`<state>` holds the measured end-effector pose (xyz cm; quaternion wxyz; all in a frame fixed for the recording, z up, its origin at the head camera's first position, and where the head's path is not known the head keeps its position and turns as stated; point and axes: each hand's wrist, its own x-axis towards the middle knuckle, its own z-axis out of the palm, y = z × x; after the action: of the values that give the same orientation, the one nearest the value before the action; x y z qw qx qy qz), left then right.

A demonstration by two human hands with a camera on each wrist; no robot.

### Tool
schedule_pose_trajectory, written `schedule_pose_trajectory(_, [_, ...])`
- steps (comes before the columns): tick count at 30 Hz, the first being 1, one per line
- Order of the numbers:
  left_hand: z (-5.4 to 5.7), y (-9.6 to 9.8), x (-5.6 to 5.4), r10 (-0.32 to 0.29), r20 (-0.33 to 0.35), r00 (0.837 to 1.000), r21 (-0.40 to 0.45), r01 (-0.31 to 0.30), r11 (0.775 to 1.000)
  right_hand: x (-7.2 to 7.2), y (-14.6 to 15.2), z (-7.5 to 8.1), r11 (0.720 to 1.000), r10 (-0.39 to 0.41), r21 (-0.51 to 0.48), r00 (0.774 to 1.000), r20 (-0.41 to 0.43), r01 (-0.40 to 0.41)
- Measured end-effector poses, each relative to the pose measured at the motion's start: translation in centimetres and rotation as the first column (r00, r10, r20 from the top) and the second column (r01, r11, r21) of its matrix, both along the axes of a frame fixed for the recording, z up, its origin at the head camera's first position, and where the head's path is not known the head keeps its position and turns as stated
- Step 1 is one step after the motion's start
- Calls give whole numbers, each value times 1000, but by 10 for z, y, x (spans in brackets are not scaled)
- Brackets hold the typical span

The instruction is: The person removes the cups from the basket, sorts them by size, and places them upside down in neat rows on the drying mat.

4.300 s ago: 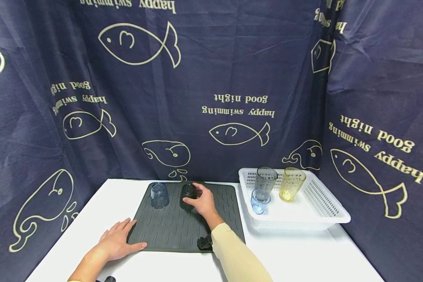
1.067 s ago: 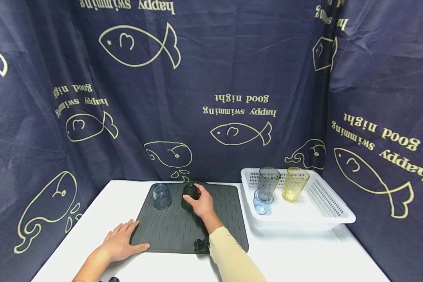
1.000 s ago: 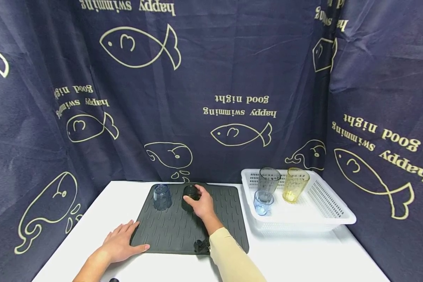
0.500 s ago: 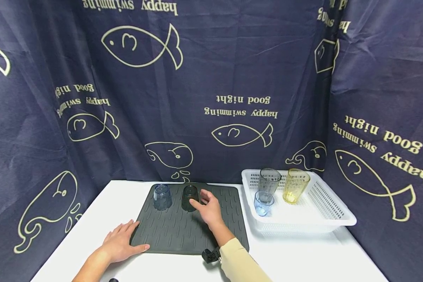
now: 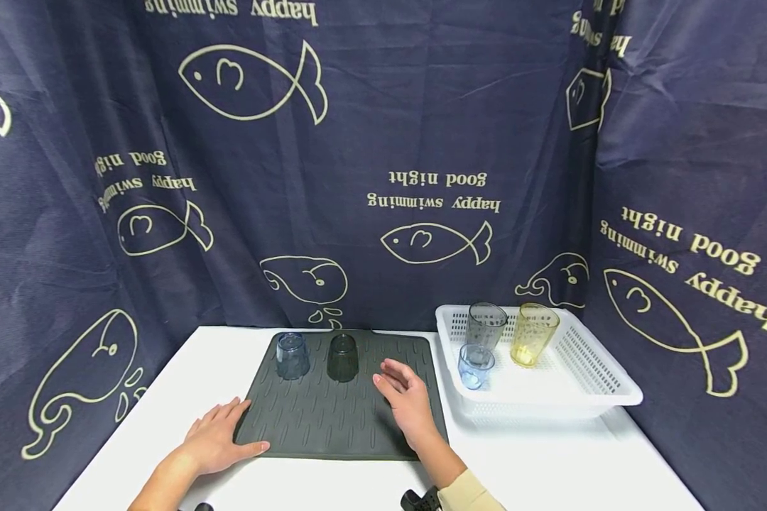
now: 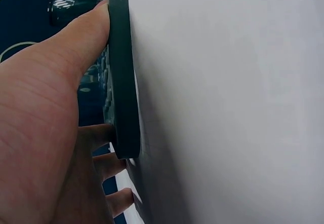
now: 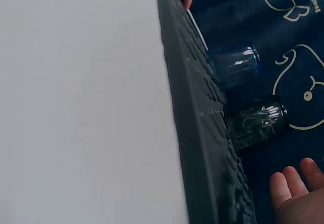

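A grey ribbed drying mat (image 5: 319, 433) lies on the table. Near its back edge stand a blue glass (image 5: 292, 356) and a dark smoky glass (image 5: 342, 358), each wider end down. My right hand (image 5: 409, 403) is over the mat's right part, apart from the dark glass, its fingers loosely bent around nothing. In the right wrist view those fingertips (image 7: 289, 179) show beside the dark glass (image 7: 257, 123). My left hand (image 5: 209, 441) rests flat at the mat's front left corner; its thumb (image 6: 91, 31) lies along the mat's edge while the other fingers spread to the left side.
A white perforated basket (image 5: 550, 408) stands right of the mat. In it are a tall grey glass (image 5: 486, 326), a tall yellow glass (image 5: 533, 333) and a small light-blue glass (image 5: 475, 365). A dark blue fish-print curtain (image 5: 358, 156) hangs behind the white table (image 5: 332, 486).
My right hand has let go of the dark glass and drawn back to the right and toward me. The glass stays standing on the mat. The left hand keeps its place.
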<state>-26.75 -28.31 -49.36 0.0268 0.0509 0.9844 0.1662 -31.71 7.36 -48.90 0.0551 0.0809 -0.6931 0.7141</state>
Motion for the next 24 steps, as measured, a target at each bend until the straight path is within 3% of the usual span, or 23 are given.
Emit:
schedule_pose_trajectory(9, [1,0,1,0,2,1000,7,0,1000,25,36,-11,997,76,-17,997,-10,-76])
schedule_pose_trajectory(24, [-1,0,1,3,-4,1000,23,-3,1000,57,73,-6,997,74,-15,997,-6,-74])
